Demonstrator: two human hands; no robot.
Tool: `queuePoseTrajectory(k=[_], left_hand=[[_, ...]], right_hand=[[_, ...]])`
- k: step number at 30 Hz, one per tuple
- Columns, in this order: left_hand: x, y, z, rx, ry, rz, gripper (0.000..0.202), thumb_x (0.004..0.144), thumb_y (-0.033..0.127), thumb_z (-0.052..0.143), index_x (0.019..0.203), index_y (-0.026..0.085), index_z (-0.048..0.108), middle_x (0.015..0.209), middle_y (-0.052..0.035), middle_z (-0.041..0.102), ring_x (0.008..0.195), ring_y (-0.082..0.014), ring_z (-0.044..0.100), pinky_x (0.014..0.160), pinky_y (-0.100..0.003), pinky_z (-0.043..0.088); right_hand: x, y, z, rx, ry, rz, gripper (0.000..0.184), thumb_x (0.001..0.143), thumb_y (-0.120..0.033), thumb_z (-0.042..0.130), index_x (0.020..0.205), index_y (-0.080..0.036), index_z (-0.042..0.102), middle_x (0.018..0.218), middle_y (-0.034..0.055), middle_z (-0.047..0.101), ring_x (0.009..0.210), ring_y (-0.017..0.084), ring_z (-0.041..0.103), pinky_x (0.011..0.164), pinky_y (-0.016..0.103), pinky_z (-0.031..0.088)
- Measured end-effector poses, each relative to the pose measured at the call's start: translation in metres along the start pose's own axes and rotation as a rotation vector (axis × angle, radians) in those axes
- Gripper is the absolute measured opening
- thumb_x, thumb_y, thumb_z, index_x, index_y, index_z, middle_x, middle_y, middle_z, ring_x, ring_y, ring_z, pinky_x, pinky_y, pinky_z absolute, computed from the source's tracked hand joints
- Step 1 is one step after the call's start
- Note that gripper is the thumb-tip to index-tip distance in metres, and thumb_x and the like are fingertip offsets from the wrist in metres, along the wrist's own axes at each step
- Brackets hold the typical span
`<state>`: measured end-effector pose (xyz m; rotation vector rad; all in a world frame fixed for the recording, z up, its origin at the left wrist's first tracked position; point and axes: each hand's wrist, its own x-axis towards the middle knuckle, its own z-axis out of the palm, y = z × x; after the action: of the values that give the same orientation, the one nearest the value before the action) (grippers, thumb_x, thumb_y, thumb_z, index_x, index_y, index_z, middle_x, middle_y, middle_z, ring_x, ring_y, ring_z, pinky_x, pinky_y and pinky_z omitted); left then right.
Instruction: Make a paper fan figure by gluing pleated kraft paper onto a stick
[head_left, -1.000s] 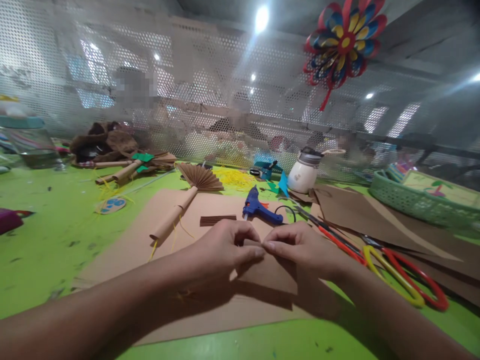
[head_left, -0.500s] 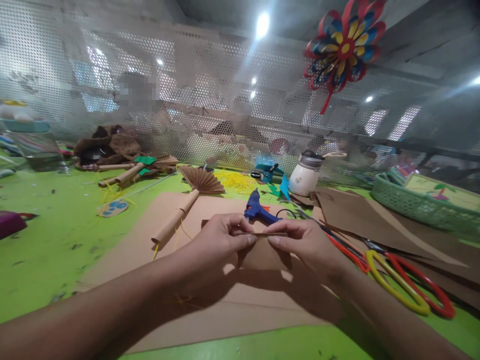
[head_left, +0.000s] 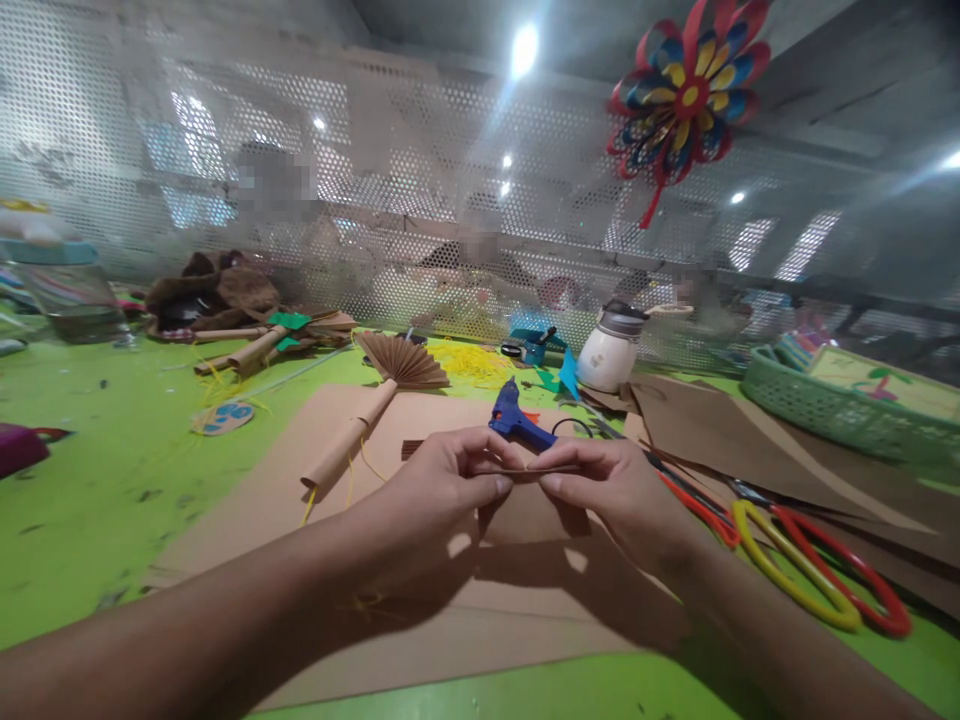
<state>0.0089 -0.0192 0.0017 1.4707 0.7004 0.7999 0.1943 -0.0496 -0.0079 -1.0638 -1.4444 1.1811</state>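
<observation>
Between both hands is a piece of brown paper [head_left: 525, 515], its upper edge folded into a narrow strip. My left hand [head_left: 457, 475] pinches the left part of that edge between thumb and fingers. On the right part, my right hand [head_left: 600, 480] pinches the same fold, the two thumbs a short gap apart. Beneath lies a large sheet of brown paper [head_left: 525, 625]. Just beyond the fingers rests a blue glue gun [head_left: 517, 418]. A pleated paper fan [head_left: 405, 362] with a rolled paper handle lies to the left. Part of a pleated strip [head_left: 412, 449] shows behind my left hand.
Scissors with red and yellow handles [head_left: 795, 560] lie at the right, near stacked brown sheets [head_left: 720, 440] and a green basket [head_left: 840, 415]. A white jug [head_left: 609, 350] and yellow shreds [head_left: 469, 362] are at the back. A glass jar [head_left: 71, 295] stands far left.
The folded edge has tipped lower and looks narrower, with the fingers pressed along it. My right thumb has shifted slightly right. Things on the table have stayed put.
</observation>
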Motion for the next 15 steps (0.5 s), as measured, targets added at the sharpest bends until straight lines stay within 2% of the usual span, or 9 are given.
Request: queuePoseTrajectory(k=[4,6,8,11,15], left_hand=[[-0.005,0.007,0.001,0.007,-0.029,0.001,0.009,0.070,0.017,0.065,0.078,0.015,0.062,0.073,0.0009,0.061,0.065,-0.0108,0.053,0.062,-0.023,0.040],[-0.008,0.010,0.002,-0.041,-0.067,-0.026,0.013,0.073,0.023,0.064,0.084,0.016,0.061,0.078,0.0001,0.060,0.066,-0.0118,0.053,0.060,-0.024,0.041],[-0.010,0.011,0.004,-0.060,-0.058,-0.068,0.017,0.078,0.032,0.061,0.084,0.017,0.059,0.078,0.0002,0.058,0.066,-0.0124,0.052,0.058,-0.024,0.041],[-0.009,0.008,0.005,0.048,-0.026,-0.105,0.026,0.081,0.040,0.057,0.073,0.016,0.057,0.068,0.0021,0.052,0.061,-0.0109,0.045,0.056,-0.022,0.035],[-0.004,-0.002,0.002,0.104,-0.199,-0.167,0.034,0.083,0.046,0.052,0.070,0.016,0.059,0.060,0.0025,0.051,0.053,-0.0098,0.041,0.051,-0.022,0.030]], right_hand=[[0.000,0.000,-0.002,-0.005,0.006,-0.006,0.007,0.070,-0.021,0.068,0.074,-0.018,0.073,0.045,-0.0045,0.052,0.039,0.009,0.047,0.042,0.023,0.033],[0.000,-0.001,-0.002,-0.019,0.016,-0.029,0.006,0.069,-0.019,0.069,0.073,-0.018,0.074,0.052,-0.0026,0.055,0.043,0.008,0.046,0.044,0.023,0.033],[0.000,-0.001,-0.001,-0.039,0.008,-0.049,0.007,0.068,-0.019,0.070,0.073,-0.020,0.075,0.062,-0.0006,0.059,0.049,0.009,0.046,0.047,0.024,0.034],[0.001,0.000,0.000,-0.072,-0.018,-0.088,0.010,0.069,-0.018,0.069,0.075,-0.022,0.076,0.072,0.0017,0.063,0.060,0.012,0.052,0.054,0.026,0.038],[0.002,0.002,0.000,-0.142,-0.029,-0.139,0.012,0.072,-0.017,0.067,0.076,-0.022,0.077,0.072,0.0028,0.064,0.067,0.014,0.054,0.060,0.028,0.041]])
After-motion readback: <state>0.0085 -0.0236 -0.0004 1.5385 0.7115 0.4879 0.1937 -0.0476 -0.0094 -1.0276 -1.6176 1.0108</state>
